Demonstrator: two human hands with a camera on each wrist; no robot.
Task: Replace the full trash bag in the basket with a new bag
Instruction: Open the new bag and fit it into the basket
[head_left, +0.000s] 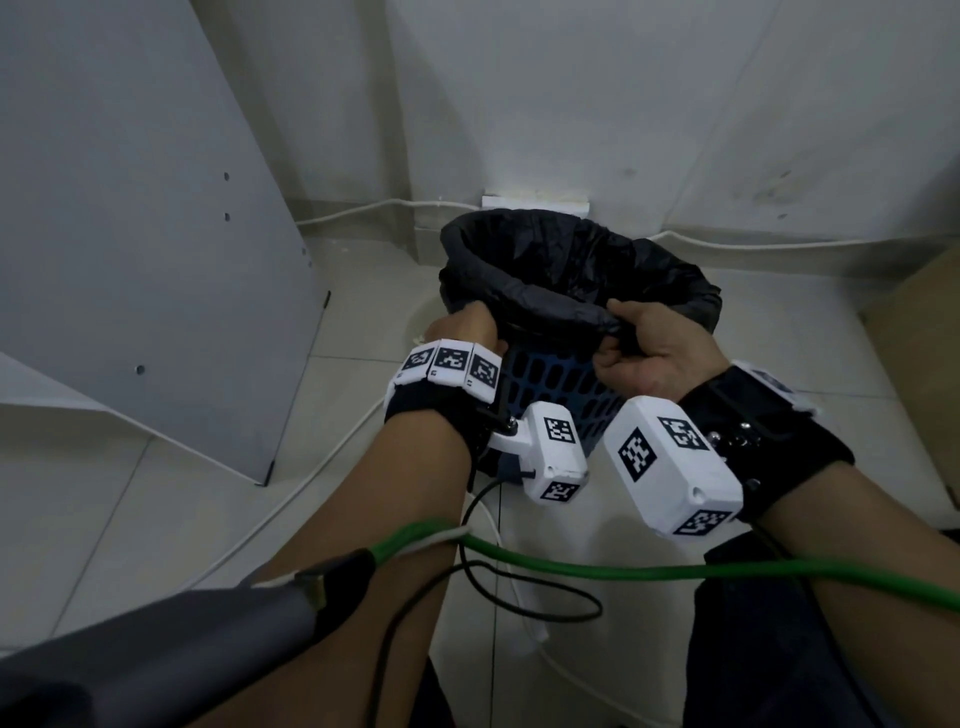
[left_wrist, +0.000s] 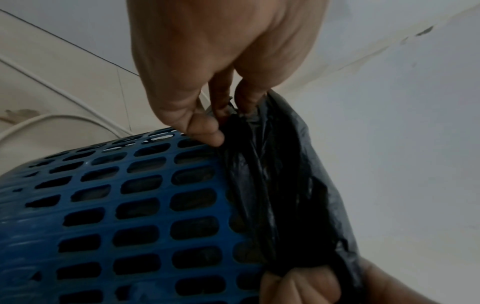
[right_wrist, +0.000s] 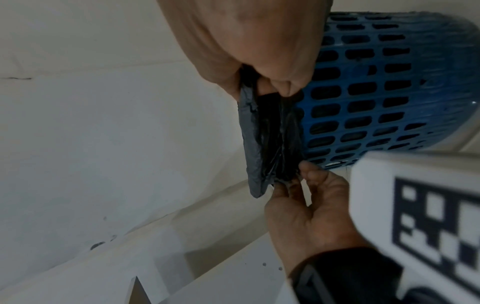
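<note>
1. Left hand (head_left: 462, 327): fingers curled, pinching the black trash bag (head_left: 571, 270) at the near-left rim.
2. Right hand (head_left: 644, 353): fist closed round the bag's near-right rim.
3. Bag lines the blue basket (head_left: 550, 384), standing on the floor by the wall.

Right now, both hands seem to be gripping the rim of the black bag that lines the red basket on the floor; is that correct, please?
Not quite: the basket is blue, not red, as the left wrist view shows. The rest holds: the left hand and right hand both grip the rim of the black bag lining it.
</note>
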